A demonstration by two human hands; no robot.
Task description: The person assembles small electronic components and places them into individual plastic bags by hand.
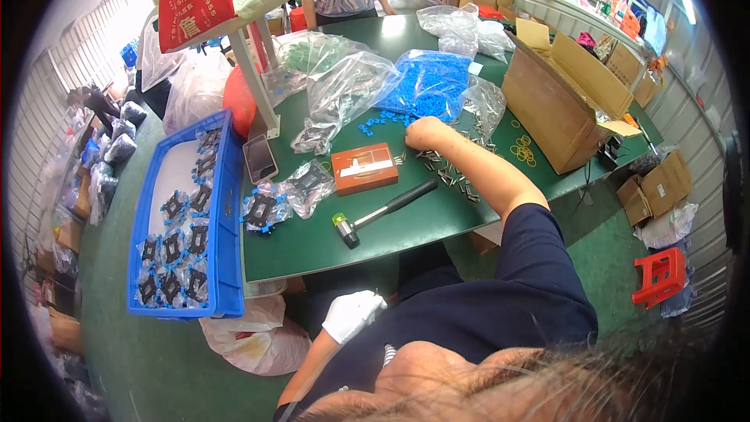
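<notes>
My right hand (426,133) reaches over the green table, its fingers curled together beside small blue plastic parts (378,121) and a scatter of metal pins (449,170); what the fingers hold, if anything, is hidden. Close to my waist, off the table's front edge, is my left hand (354,315) in a white glove, its fingers not clear. A brown block-like fixture (365,169) lies left of the right hand, a few pins next to it. In front of it rests a mallet (383,211) with a black handle and a yellow-green and black head.
A blue crate (238,227) at left holds several bagged black parts with blue ends. A phone (260,159) and bagged black parts (308,186) lie near it. Behind are a bag of blue parts (430,84), a cardboard box (551,101) and rubber bands (524,153). A red stool (658,277) stands right.
</notes>
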